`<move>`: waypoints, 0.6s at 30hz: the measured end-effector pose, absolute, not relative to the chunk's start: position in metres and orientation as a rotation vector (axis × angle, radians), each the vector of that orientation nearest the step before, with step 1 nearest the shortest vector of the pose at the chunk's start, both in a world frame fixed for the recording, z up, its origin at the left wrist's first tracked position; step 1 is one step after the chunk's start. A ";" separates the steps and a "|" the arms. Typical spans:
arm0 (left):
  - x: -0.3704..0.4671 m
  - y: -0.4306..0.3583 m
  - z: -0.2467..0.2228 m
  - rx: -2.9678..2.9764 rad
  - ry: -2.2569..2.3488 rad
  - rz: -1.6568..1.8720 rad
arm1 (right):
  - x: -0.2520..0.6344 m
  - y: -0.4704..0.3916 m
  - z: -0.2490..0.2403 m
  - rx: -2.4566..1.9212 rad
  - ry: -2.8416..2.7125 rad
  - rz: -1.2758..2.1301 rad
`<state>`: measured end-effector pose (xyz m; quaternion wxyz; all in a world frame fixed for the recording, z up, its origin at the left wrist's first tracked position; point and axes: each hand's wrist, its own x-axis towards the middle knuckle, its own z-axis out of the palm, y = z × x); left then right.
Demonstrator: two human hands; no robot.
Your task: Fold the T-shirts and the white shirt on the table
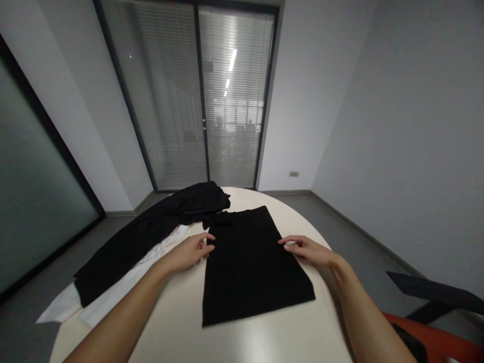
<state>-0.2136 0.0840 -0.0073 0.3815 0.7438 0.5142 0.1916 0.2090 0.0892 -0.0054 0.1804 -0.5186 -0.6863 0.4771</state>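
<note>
A black piece of cloth, seemingly a folded garment (253,267), lies flat on the round table, its wider end towards me. At its left edge is my left hand (191,251), thumb and forefinger apart and their tips by the cloth. My right hand (308,249) is at the opposite edge, fingers bent loosely, with the forefinger and thumb tips reaching the fabric. Neither hand visibly grips the cloth. The undersides of the fingers are partly hidden.
On the table's left side, a long black garment (151,229) lies over white cloth (117,287) that hangs past the edge. The pale tabletop (181,327) has a curved rim. A chair with an orange seat (434,338) and black armrest (434,290) stands at right.
</note>
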 end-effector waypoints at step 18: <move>-0.193 0.117 -0.080 2.226 1.516 1.072 | 0.145 0.073 0.027 -1.356 -2.427 0.497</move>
